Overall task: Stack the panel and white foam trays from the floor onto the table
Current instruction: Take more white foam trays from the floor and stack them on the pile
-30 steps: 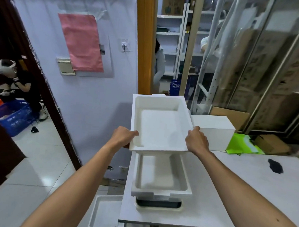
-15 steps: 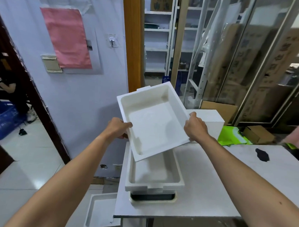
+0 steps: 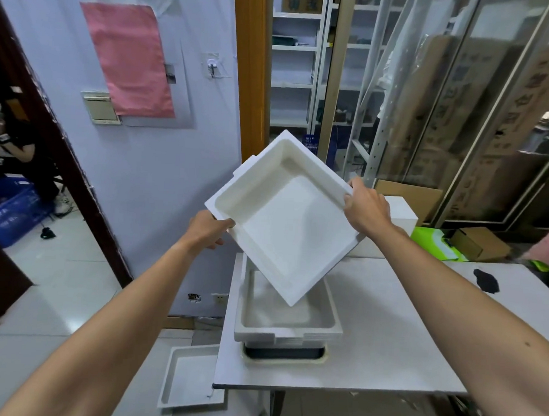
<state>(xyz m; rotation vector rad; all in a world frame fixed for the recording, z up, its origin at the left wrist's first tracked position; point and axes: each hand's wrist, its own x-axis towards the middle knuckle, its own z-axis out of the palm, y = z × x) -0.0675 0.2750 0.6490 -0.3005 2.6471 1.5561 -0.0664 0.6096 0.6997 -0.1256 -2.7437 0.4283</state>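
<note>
Nearest us, one white foam tray (image 3: 190, 377) lies open side up on the floor, tucked partly under the front left corner of the table (image 3: 386, 354). Along the table's left edge sits the stack: a dark panel (image 3: 284, 353) at the bottom with a foam tray (image 3: 288, 329) on top. Above it we hold a third tray (image 3: 291, 227) in the air. A second ago it sat square to the stack and half a second ago only slightly turned, whereas now it is turned to a diamond, its lowest corner pointing down over the stacked tray. The left hand (image 3: 206, 230) grips the tray's left corner, thumb over the rim. The right hand (image 3: 366, 208) grips the right corner, fingers curled over the edge. Behind the right hand, a white foam block (image 3: 399, 210) stands at the table's far edge.
</note>
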